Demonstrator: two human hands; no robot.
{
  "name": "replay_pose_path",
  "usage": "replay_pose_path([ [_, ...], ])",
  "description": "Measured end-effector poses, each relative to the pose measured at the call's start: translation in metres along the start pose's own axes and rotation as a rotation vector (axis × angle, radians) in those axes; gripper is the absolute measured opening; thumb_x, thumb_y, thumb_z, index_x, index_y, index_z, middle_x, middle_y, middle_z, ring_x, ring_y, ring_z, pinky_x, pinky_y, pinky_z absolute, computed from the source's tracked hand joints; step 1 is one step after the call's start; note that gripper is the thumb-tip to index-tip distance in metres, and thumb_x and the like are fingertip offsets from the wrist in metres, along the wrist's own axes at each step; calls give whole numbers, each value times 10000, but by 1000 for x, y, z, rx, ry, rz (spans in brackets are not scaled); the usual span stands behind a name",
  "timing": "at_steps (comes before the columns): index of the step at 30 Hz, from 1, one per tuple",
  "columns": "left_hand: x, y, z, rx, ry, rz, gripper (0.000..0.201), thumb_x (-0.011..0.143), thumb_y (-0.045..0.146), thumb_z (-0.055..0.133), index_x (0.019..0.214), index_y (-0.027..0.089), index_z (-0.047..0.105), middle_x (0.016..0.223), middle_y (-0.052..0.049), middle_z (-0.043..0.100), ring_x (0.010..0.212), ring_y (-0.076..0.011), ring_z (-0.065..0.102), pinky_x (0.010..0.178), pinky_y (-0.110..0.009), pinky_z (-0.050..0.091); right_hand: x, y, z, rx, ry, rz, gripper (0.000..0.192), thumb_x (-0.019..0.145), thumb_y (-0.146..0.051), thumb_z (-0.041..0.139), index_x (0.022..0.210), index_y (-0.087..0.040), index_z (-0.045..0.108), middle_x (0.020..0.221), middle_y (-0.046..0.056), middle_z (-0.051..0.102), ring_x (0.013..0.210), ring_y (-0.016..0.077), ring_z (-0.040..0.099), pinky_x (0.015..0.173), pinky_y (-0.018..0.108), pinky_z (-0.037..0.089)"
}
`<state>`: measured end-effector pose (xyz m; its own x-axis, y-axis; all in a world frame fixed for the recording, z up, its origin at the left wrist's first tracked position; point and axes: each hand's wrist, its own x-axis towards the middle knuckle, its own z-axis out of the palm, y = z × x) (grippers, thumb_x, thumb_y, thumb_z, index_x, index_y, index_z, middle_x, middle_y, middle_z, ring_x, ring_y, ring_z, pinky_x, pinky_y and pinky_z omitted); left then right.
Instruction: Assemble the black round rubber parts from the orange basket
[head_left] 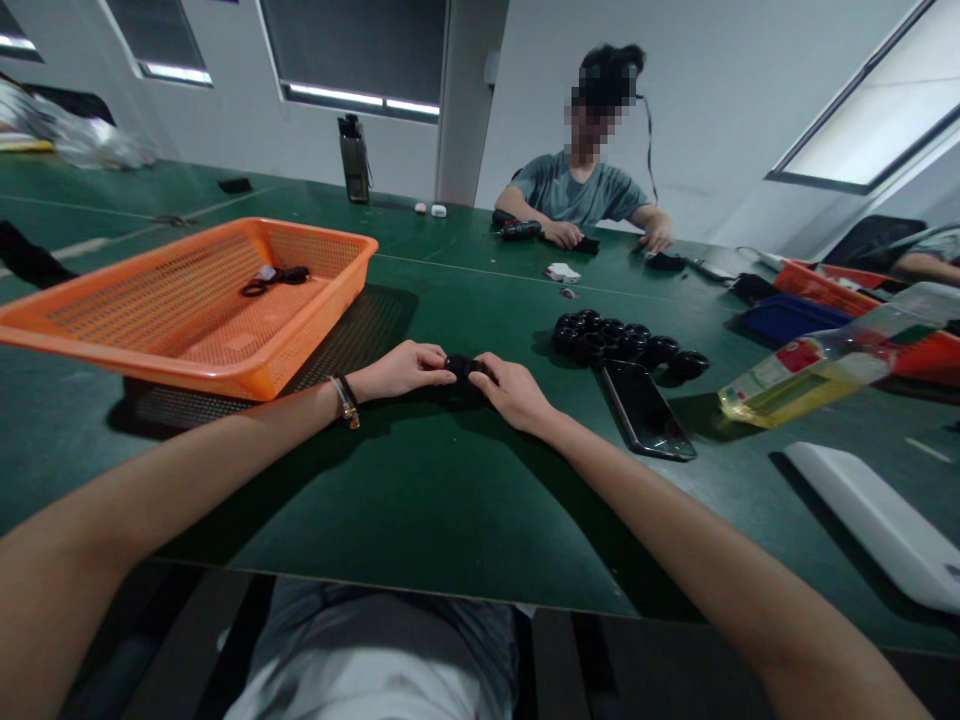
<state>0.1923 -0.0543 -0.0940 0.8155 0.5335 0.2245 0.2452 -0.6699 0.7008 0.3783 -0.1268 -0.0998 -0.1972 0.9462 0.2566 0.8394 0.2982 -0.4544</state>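
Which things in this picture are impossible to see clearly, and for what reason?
Head view only:
- Small black part: mostly covered by the left hand and right hand; its shape is unclear.
- Black items in the orange basket: too small to identify.
- White object: cut off by the right edge.
- Pile of black rings: exact count unclear, since they overlap.

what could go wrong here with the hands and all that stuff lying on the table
The small black part is pinched between left hand and right hand; it could slip. The right forearm lies near the phone and might nudge it. The tilted oil bottle could roll into the pile of black parts.
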Motion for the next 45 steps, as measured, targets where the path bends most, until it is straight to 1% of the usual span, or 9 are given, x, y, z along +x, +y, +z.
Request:
replay_pose_path([
  [4,0,1,-1,-21,18,-26,314,753,365,550,563,116,585,646,16,472,584,-82,442,563,-208,328,-1,1,1,67,61,-32,197,844,-256,466,986,-144,544,801,60,642,701,174,577,648,284,410],
  [8,0,2,-1,-46,17,-43,298,748,362,557,591,114,607,655,16,488,597,-85,456,578,-207,345,-1,4,5,133,168,-151,344,761,-264,597,1082,-169,516,936,71,644,811,189,597,718,321,458],
  [14,-1,2,-1,-98,-10,-6,258,759,342,552,700,119,666,817,-22,584,732,-116,528,668,-219,391,-1,8,10,94,236,-236,276,772,-258,605,1024,-163,548,947,87,649,854,203,602,740,349,483],
  [17,-1,1,-2,-102,-21,2,271,762,358,553,720,120,678,809,-26,591,732,-120,531,671,-222,397,-1,7,9,8,234,-283,273,792,-267,591,1032,-147,542,935,99,647,838,207,596,730,354,487],
  [21,-2,0,-1,-96,-28,11,292,767,372,547,726,115,680,813,-34,599,722,-123,533,662,-222,398,-3,1,3,-184,201,-326,247,831,-285,541,1009,-114,548,870,117,639,797,223,577,693,361,480],
  [26,-2,0,-1,-65,-34,35,300,777,365,536,725,107,682,794,-35,590,699,-117,523,645,-215,394,-4,-3,-1,-335,178,-334,242,853,-337,500,972,-132,548,832,113,627,775,225,551,649,340,458],
  [30,-2,1,-1,-48,-34,58,284,786,347,535,708,113,676,756,-23,577,669,-108,507,614,-203,384,-4,-2,-1,-319,158,-313,260,864,-356,476,972,-129,542,840,113,618,783,220,543,645,326,450],
  [39,-4,4,0,-23,-26,72,244,787,310,547,721,116,678,828,-39,613,709,-113,536,654,-208,402,-3,5,5,-207,121,-276,375,897,-422,369,1014,-109,540,898,134,623,824,230,557,709,355,456],
  [45,-3,4,0,-2,-4,51,269,780,339,549,718,111,677,833,-44,607,716,-120,541,655,-214,403,-2,7,6,-110,141,-270,345,884,-407,409,1025,-119,538,916,134,628,832,237,573,724,383,470],
])
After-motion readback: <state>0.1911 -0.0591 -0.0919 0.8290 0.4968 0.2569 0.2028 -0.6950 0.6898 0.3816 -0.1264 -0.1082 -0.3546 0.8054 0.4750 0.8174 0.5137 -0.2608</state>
